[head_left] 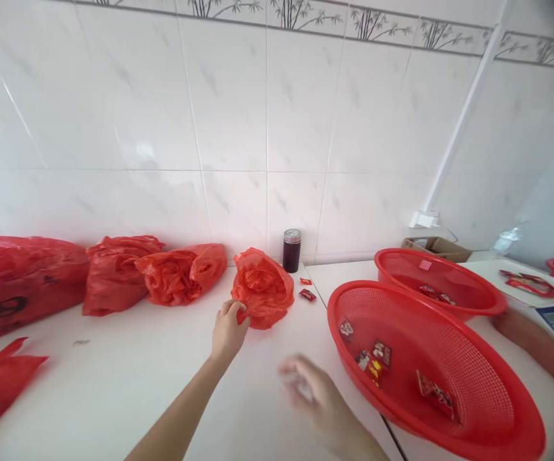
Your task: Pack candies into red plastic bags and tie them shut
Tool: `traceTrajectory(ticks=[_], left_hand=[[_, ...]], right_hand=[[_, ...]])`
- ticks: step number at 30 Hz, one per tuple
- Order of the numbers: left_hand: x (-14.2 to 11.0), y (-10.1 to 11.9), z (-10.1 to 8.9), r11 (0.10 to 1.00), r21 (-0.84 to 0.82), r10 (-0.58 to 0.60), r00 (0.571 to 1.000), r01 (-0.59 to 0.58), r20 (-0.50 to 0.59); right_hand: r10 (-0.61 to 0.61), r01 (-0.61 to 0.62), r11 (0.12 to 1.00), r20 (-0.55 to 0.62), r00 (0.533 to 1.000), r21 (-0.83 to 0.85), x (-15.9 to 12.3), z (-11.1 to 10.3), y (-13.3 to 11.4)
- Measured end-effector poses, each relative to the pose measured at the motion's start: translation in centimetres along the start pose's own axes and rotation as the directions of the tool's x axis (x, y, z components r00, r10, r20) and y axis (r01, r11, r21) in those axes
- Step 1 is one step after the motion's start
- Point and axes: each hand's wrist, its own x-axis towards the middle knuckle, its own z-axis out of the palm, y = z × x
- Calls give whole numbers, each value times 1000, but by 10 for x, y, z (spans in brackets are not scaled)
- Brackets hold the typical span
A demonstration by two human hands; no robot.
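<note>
My left hand (230, 331) is closed in a pinch on the near left edge of a crumpled red plastic bag (263, 285), which rests on the white table. Blurred by motion, my right hand (312, 394) hangs over the table between that bag and a large red plastic basket (348, 355). Its fingers are loosely curved, with a gap between thumb and forefinger and nothing visible in them. Inside the basket lie several small snack packets (435, 394). Two small red packets, the nearer one (308, 294) darker, lie to the right of the bag.
More red plastic bags (180, 272) line the wall at left. A dark lidded cup (291, 251) stands behind the bag. A second red basket (440, 282) holds a few packets, with another person's arm (536, 346) beside it. A cardboard box (437, 248) sits at the back right.
</note>
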Motion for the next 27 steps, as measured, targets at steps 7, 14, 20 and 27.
traceTrajectory(ticks=[7, 14, 20, 27], left_hand=[[-59, -12, -40, 907, -307, -292, 956, 288, 33], [-70, -52, -89, 551, -692, -601, 797, 467, 59], [-71, -69, -100, 87, -884, -758, 607, 459, 240], [-77, -68, -88, 839, -233, -509, 860, 493, -14]], right_hand=[[-238, 206, 955, -140, 961, -211, 109, 35, 5], [-251, 235, 968, -292, 923, -90, 133, 3, 5], [-179, 219, 968, -273, 945, 124, 146, -2, -9], [-71, 237, 853, -345, 936, 466, 123, -22, 8]])
